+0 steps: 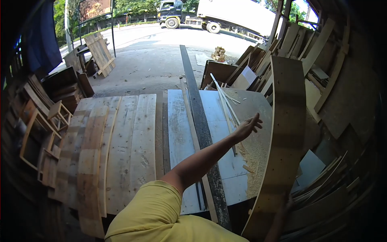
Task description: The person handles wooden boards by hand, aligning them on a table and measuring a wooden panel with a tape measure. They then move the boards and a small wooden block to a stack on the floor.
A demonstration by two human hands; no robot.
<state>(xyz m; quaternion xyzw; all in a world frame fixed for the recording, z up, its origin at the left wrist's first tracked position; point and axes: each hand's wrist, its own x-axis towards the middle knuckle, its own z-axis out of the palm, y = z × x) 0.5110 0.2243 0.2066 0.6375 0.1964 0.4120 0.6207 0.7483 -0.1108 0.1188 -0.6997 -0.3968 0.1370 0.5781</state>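
Observation:
My left hand [248, 128] reaches forward over the worktable with its fingers apart and nothing in them. It is left of a long, wide wooden plank [288, 109] and does not touch it. The plank stands tall at the right, its broad face towards me. My right hand [288, 203] is in shadow at the plank's lower right edge and grips it; most of its fingers are hidden. Beneath my left arm lie a long dark beam [203, 131] and a thin wooden strip [192, 121]. Several pale thin strips [224, 101] lie near my left hand.
Wide boards [125, 153] cover the table's left side. Sawdust [254, 177] lies on its right part. Leaning lumber [292, 40] and offcuts [322, 189] crowd the right. Wooden frames [34, 139] stand left. Outside are a block stack [218, 53] and a truck [171, 14].

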